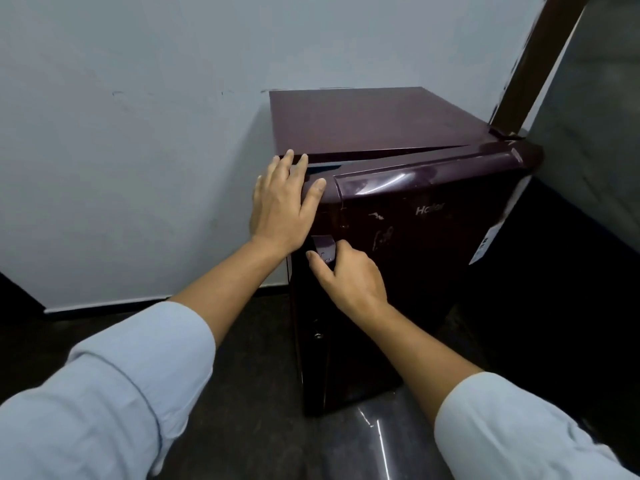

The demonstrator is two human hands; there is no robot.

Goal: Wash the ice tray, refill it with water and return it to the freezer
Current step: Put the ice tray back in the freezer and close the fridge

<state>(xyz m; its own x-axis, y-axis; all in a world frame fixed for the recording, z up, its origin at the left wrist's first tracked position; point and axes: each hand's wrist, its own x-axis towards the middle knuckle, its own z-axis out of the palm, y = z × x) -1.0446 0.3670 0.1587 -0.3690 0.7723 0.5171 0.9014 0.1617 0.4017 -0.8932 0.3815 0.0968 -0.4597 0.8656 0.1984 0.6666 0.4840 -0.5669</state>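
Fridge door [433,244] ajar beside white wall [138,133]

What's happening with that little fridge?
A person stands at a small maroon fridge. Their right hand grips the door handle, while the left hand rests flat on the top front corner, fingers straight. The door is slightly ajar, with a thin gap along its top edge. No ice tray is in view.
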